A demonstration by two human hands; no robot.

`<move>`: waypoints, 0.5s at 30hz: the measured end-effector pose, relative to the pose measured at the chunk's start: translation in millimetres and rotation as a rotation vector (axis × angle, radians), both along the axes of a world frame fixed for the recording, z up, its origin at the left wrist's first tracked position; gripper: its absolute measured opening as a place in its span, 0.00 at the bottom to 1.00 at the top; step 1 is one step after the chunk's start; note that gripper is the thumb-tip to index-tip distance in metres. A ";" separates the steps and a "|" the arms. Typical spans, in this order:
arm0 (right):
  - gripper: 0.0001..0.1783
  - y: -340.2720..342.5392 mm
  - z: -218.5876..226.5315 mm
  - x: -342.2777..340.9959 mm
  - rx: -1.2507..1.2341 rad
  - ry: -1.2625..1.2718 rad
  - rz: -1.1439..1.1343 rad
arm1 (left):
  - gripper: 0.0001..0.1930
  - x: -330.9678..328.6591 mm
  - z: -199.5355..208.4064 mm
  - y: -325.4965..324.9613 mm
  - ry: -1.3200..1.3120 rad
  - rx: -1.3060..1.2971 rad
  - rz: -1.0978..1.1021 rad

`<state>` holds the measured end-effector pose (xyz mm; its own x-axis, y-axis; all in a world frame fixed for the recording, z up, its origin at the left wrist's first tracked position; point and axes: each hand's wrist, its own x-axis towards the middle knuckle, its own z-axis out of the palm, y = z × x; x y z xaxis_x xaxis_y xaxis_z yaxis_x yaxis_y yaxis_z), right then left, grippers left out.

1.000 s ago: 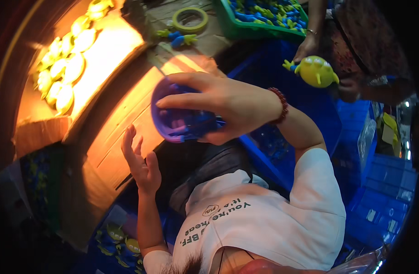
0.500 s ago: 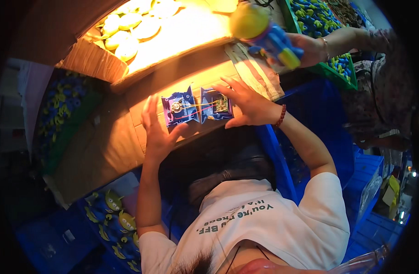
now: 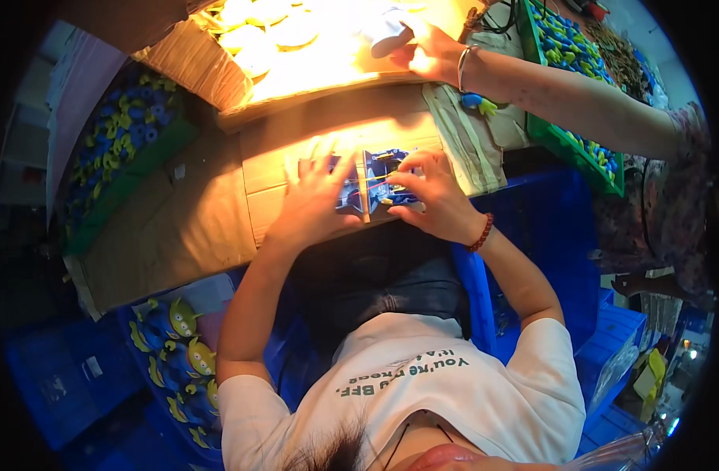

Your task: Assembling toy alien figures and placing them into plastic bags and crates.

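While both my palms hover at the cardboard bench (image 3: 187,216), a blue shell lies opened on it in two wired halves, between and under my fingers. Left hand (image 3: 316,202): fingers spread wide across the left half (image 3: 351,196), covering much of it; cannot tell how firmly the tips touch. Right hand (image 3: 440,202): fingers bent over the right half (image 3: 373,202), thumb near its lower edge, apart from the forefinger. Forefinger tip sits close to the wires (image 3: 374,184); cannot tell whether it pinches one. Wires are thin, one red, crossing from half to half. Red bead bracelet (image 3: 482,233) on my right wrist.

Beyond the bench, a cardboard tray (image 3: 194,67) under hard light, its yellow pieces (image 3: 293,31) washed out. A co-worker's hand (image 3: 431,51) reaches in from the right, gripping a pale rounded thing (image 3: 387,33), detail lost to glare. Just below that forearm, a small blue-and-yellow part (image 3: 478,104). Green crates of similar parts stand left (image 3: 151,174) and right (image 3: 571,163). By my left elbow, green toy figures (image 3: 202,357) lie in rows.
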<state>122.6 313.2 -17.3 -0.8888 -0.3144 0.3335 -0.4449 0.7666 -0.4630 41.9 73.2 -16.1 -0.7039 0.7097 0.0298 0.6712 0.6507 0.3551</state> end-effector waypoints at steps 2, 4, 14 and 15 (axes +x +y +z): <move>0.18 -11.1 0.8 -2.2 0.004 0.013 -0.023 | 0.61 5.2 5.7 18.5 -0.040 -0.027 -0.062; 0.16 -13.3 -4.0 -1.8 0.011 -0.026 -0.029 | 0.59 4.6 3.3 31.5 -0.022 -0.025 -0.135; 0.13 -22.7 -7.7 11.5 -0.039 0.106 -0.060 | 0.53 1.5 -7.1 35.3 0.100 -0.049 -0.139; 0.14 -23.7 -7.5 14.3 -0.016 0.140 -0.060 | 0.53 1.4 -6.4 36.0 0.091 -0.043 -0.137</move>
